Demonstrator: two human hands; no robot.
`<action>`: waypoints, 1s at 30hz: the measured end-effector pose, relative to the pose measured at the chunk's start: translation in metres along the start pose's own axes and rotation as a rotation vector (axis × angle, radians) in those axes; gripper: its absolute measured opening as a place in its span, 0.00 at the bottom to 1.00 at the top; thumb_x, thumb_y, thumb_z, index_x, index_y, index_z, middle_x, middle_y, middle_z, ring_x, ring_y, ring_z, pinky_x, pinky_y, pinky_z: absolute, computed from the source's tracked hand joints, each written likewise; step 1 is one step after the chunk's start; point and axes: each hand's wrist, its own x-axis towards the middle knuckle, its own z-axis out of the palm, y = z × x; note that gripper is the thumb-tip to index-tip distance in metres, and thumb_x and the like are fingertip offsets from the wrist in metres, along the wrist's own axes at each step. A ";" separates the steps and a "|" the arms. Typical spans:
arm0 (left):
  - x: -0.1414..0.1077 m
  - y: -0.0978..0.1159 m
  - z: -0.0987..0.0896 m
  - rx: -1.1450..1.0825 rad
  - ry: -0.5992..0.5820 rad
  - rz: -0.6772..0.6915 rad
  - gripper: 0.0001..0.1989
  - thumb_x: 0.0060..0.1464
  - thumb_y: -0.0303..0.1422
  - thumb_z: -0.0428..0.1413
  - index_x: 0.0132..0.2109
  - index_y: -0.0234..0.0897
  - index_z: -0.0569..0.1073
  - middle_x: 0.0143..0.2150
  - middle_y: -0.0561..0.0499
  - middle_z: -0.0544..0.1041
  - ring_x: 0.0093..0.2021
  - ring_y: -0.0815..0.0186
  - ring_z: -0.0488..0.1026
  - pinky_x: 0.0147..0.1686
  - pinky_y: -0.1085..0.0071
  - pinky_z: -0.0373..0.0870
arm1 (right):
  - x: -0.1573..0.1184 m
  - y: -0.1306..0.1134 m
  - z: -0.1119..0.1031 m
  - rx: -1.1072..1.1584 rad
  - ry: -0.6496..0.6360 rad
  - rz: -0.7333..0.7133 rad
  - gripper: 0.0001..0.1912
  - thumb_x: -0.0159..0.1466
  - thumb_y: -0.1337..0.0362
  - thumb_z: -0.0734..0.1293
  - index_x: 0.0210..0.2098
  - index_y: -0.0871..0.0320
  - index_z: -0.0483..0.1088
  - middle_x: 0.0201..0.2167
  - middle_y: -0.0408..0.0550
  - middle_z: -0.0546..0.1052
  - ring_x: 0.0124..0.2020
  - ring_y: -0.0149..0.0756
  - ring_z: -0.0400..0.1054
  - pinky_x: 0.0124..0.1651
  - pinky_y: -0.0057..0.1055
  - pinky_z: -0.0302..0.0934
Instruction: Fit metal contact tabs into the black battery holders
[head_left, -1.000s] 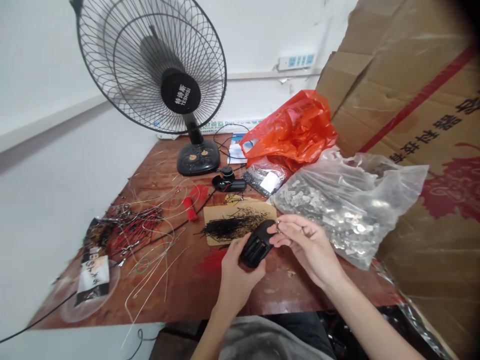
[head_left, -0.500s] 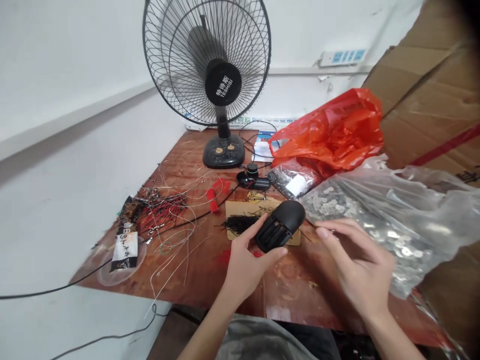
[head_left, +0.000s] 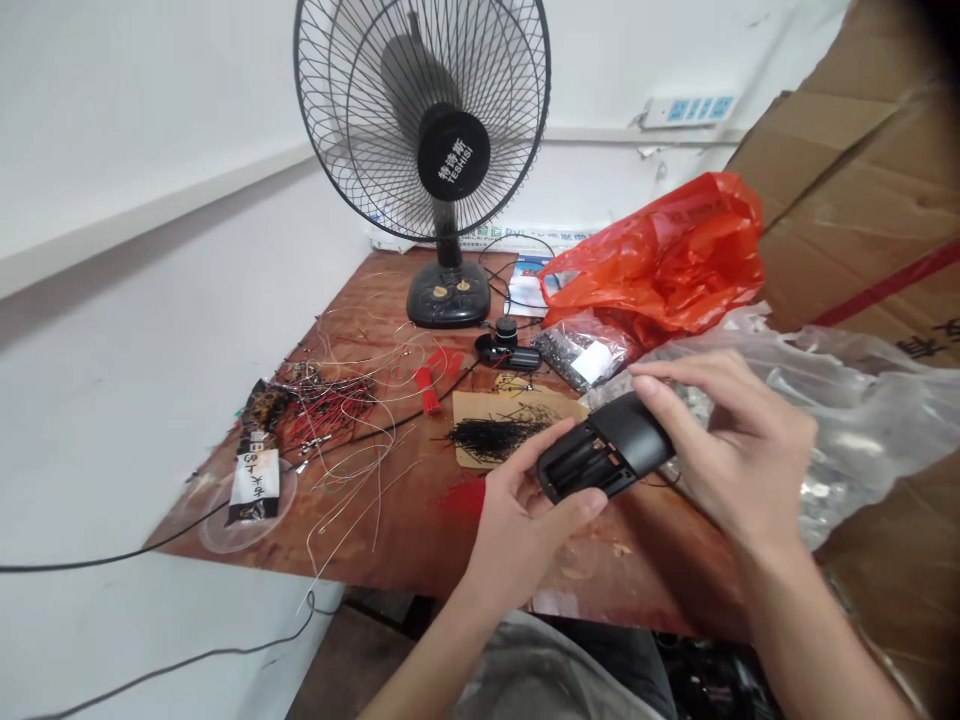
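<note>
My left hand (head_left: 525, 515) grips a black plastic housing (head_left: 637, 432) above the table, thumb along its near edge and fingers on its far side. The housing is tilted, with a smooth rounded end to the right and an open slotted battery compartment facing up at the left. My right hand (head_left: 739, 450) is at the rounded end, thumb and forefinger pinched together at its upper edge. What lies between those fingertips is too small to make out. Behind my left hand, a bundle of short black wires (head_left: 487, 438) rests on a piece of cardboard (head_left: 469, 405).
A black fan (head_left: 448, 295) stands at the back. Red and black wires (head_left: 330, 400) lie tangled at left beside a clear lid (head_left: 285, 510). At right are a red plastic bag (head_left: 667, 265), a clear bag of metal pieces (head_left: 847, 420) and large cardboard (head_left: 885, 200). Another black housing (head_left: 517, 357) sits mid-table.
The housing in my left hand has moved right and turned, its rounded end now pointing more to the right. My right hand has risen from beside the housing to its upper edge.
</note>
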 end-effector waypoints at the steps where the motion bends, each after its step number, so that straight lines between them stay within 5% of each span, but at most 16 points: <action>1: -0.001 -0.001 -0.001 -0.024 -0.021 0.004 0.30 0.48 0.28 0.67 0.59 0.39 0.72 0.56 0.46 0.76 0.56 0.60 0.74 0.57 0.67 0.69 | 0.001 -0.001 -0.002 0.025 -0.033 0.013 0.07 0.63 0.69 0.71 0.40 0.54 0.78 0.37 0.46 0.78 0.38 0.37 0.69 0.45 0.37 0.61; 4: -0.003 -0.004 -0.005 -0.125 -0.088 -0.006 0.30 0.47 0.27 0.67 0.59 0.41 0.73 0.56 0.46 0.76 0.56 0.59 0.73 0.59 0.65 0.66 | -0.002 -0.006 -0.004 0.126 -0.085 0.106 0.04 0.64 0.68 0.70 0.38 0.55 0.78 0.35 0.46 0.77 0.36 0.35 0.69 0.40 0.34 0.61; 7: -0.007 -0.013 -0.003 -0.294 -0.115 -0.047 0.31 0.47 0.27 0.66 0.59 0.41 0.72 0.56 0.46 0.76 0.53 0.60 0.74 0.52 0.67 0.70 | -0.013 -0.015 0.000 0.154 0.031 0.182 0.03 0.63 0.67 0.71 0.36 0.56 0.78 0.33 0.45 0.77 0.33 0.33 0.68 0.37 0.31 0.60; 10: -0.012 -0.022 0.010 -0.519 -0.066 -0.052 0.24 0.55 0.31 0.60 0.60 0.39 0.72 0.54 0.46 0.76 0.44 0.66 0.75 0.37 0.74 0.69 | -0.029 -0.026 0.009 0.145 0.180 0.234 0.03 0.63 0.67 0.71 0.37 0.57 0.78 0.33 0.46 0.77 0.34 0.33 0.68 0.39 0.33 0.60; 13: -0.014 -0.027 0.025 -0.699 0.035 -0.047 0.20 0.62 0.34 0.50 0.59 0.37 0.72 0.51 0.45 0.77 0.43 0.66 0.74 0.35 0.74 0.68 | -0.044 -0.037 0.015 0.176 0.206 0.283 0.04 0.63 0.66 0.71 0.38 0.56 0.78 0.34 0.47 0.77 0.35 0.34 0.69 0.39 0.34 0.60; 17: -0.012 -0.026 0.030 -0.743 0.229 -0.154 0.19 0.60 0.37 0.53 0.57 0.39 0.71 0.46 0.48 0.78 0.44 0.64 0.76 0.38 0.73 0.70 | -0.059 -0.047 0.012 0.229 0.083 0.342 0.05 0.63 0.67 0.71 0.38 0.53 0.79 0.35 0.46 0.77 0.35 0.35 0.69 0.37 0.33 0.61; 21: -0.012 -0.025 0.024 -0.607 0.389 -0.332 0.17 0.53 0.38 0.60 0.49 0.36 0.71 0.36 0.51 0.76 0.33 0.67 0.74 0.31 0.75 0.69 | -0.064 -0.038 -0.003 0.308 -0.059 0.382 0.06 0.61 0.69 0.72 0.37 0.52 0.79 0.34 0.44 0.77 0.33 0.32 0.69 0.36 0.29 0.63; 26: -0.021 -0.023 0.025 -0.410 0.270 -0.470 0.19 0.53 0.40 0.59 0.47 0.33 0.71 0.33 0.49 0.77 0.26 0.69 0.70 0.25 0.75 0.67 | -0.061 -0.006 -0.018 0.302 -0.171 0.410 0.03 0.61 0.66 0.73 0.36 0.54 0.79 0.34 0.44 0.77 0.35 0.31 0.69 0.35 0.26 0.64; 30: -0.023 -0.029 0.032 -0.369 0.223 -0.541 0.23 0.53 0.41 0.59 0.51 0.31 0.70 0.30 0.48 0.77 0.23 0.69 0.67 0.24 0.75 0.65 | -0.063 0.016 -0.015 0.427 -0.299 0.491 0.09 0.67 0.60 0.68 0.33 0.58 0.74 0.24 0.42 0.70 0.25 0.28 0.64 0.28 0.26 0.61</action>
